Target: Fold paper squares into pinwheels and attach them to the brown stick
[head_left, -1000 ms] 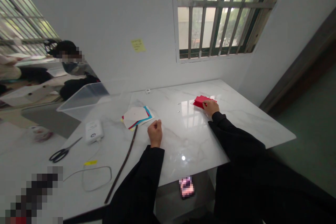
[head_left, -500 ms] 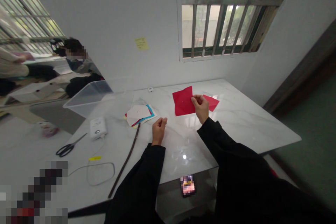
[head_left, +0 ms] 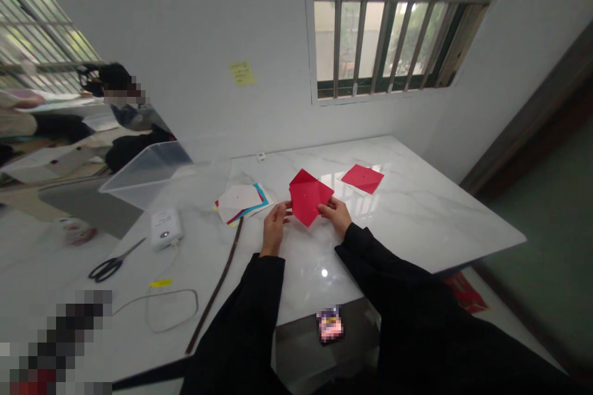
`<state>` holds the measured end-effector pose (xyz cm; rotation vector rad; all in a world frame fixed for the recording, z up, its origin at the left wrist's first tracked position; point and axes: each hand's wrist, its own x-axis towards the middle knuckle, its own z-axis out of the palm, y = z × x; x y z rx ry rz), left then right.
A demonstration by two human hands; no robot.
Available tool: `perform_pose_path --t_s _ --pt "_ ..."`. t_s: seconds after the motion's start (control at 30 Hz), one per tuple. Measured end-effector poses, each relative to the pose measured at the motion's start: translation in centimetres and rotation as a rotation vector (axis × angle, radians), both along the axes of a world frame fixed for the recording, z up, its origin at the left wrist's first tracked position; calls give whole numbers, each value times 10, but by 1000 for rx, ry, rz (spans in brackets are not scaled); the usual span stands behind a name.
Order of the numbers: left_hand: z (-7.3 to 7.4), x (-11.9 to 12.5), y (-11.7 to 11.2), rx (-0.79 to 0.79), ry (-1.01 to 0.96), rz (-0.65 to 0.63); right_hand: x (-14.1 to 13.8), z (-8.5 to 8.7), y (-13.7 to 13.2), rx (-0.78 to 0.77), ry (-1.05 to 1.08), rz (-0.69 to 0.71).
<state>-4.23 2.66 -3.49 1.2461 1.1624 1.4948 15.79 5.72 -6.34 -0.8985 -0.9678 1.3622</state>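
I hold a red square sheet of paper (head_left: 309, 199) just above the white marble table (head_left: 417, 216), turned like a diamond. My left hand (head_left: 274, 229) pinches its left corner and my right hand (head_left: 336, 216) pinches its right corner. A second stack of red paper (head_left: 362, 178) lies flat on the table beyond my right hand. A fan of white, blue, red and yellow sheets (head_left: 241, 202) lies to the left of my left hand.
A clear plastic bin (head_left: 148, 173) stands at the back left. A white device (head_left: 164, 228) with a cable, black scissors (head_left: 109, 265) and a long dark stick (head_left: 214, 287) lie on the left. A person sits at far left. A barred window is behind the table.
My right hand picked one red sheet off the red stack and carried it left toward me. My left hand opened from a fist and took hold of the sheet's left corner.
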Motion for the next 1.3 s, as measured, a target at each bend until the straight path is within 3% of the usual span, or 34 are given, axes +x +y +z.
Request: perform_pose_path --t_s 0.27,0.53,0.77,1.0,1.13,1.3 --pt "2 6 -5 -64 -255 -75 0 -1 -2 41 -75 113" --pt "11 7 -7 -157 -445 -141 0 4 -4 29 -64 64" --pt "7 12 -7 -149 -372 -90 1 1 -5 65 -98 114" --pt "1 14 -6 -121 -334 -158 -1 5 -8 109 -132 163" --pt "-2 14 -5 -112 -361 -126 -1 9 -11 123 -130 190" --pt "-4 12 -3 -91 -370 -81 1 14 -13 63 -68 119"
